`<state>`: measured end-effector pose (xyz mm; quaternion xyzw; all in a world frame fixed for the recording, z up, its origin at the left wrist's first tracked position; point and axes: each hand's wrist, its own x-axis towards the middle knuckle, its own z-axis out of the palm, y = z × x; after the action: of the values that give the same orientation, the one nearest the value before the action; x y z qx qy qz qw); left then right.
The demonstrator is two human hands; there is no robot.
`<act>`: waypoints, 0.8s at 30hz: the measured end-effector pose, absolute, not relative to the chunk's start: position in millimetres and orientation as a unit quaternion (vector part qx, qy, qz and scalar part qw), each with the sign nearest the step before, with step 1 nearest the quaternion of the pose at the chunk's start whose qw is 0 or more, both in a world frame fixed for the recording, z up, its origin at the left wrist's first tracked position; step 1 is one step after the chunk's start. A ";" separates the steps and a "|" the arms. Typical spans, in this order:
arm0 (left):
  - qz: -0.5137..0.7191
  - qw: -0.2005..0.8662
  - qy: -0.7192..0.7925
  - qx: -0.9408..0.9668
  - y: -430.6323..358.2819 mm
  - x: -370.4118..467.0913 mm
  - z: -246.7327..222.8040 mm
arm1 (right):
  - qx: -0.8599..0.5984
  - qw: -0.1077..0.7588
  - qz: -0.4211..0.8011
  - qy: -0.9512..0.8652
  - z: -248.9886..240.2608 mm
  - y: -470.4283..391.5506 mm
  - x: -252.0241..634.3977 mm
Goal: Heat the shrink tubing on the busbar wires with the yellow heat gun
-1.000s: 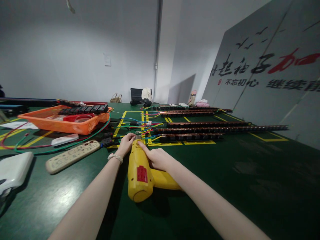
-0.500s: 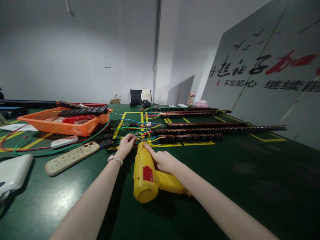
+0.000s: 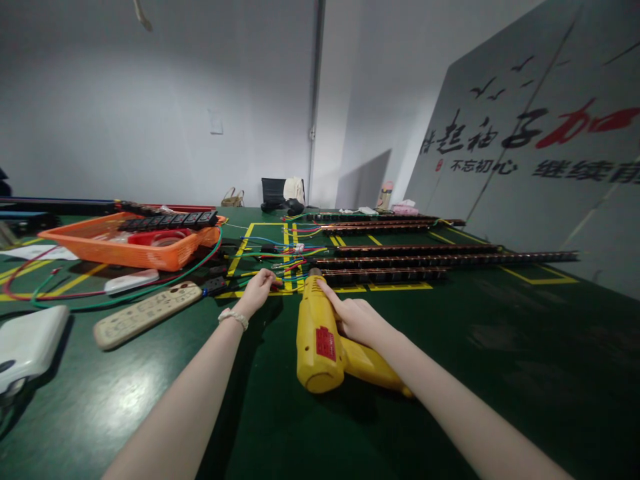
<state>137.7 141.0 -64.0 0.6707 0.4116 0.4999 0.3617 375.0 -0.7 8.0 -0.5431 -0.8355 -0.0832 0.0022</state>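
Observation:
My right hand (image 3: 359, 319) is closed around a yellow heat gun (image 3: 320, 347) with a red label, its nozzle pointing away from me. Just left of the nozzle, my left hand (image 3: 260, 291) pinches thin coloured wires (image 3: 278, 283); the fingertips hide exactly how many. Beyond the nozzle lies a row of long black strips (image 3: 385, 275) with copper-coloured edges, and coloured leads (image 3: 313, 253) come out of their left ends. A gap separates the gun from my left hand.
An orange basket (image 3: 125, 253) holding black parts stands at the left. Nearer are a beige power strip (image 3: 147, 315), a white box-shaped device (image 3: 35, 340) and a looping green cable (image 3: 197, 259). Yellow tape (image 3: 400, 287) marks the green table (image 3: 475, 400).
The heat gun has shifted right with my right hand, away from my left hand. My left hand has moved slightly right and still pinches the wires.

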 end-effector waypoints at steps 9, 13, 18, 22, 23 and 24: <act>0.499 0.374 0.417 0.661 141.1 137.4 -62.9 | -0.542 -0.007 -0.116 -0.832 11.8 -2.9 370.2; 0.500 0.363 0.417 0.667 141.2 138.0 -62.5 | -0.539 -0.007 -0.119 -0.834 10.6 -3.1 370.7; 0.492 0.357 0.428 0.669 140.8 137.9 -61.7 | -0.537 -0.011 -0.104 -0.837 9.2 -1.7 371.0; 0.491 0.352 0.430 0.671 139.0 137.8 -59.7 | -0.536 -0.015 -0.097 -0.838 7.9 -0.8 371.0; 0.493 0.353 0.429 0.670 138.4 137.9 -59.1 | -0.536 -0.017 -0.096 -0.839 7.7 -0.7 370.9; 0.495 0.353 0.429 0.669 137.8 138.1 -58.6 | -0.535 -0.019 -0.094 -0.839 7.4 -0.8 370.7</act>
<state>138.1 137.8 -58.6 0.6686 0.4288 0.4946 0.3528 370.7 -0.8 7.4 -0.5354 -0.8392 -0.0940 -0.0186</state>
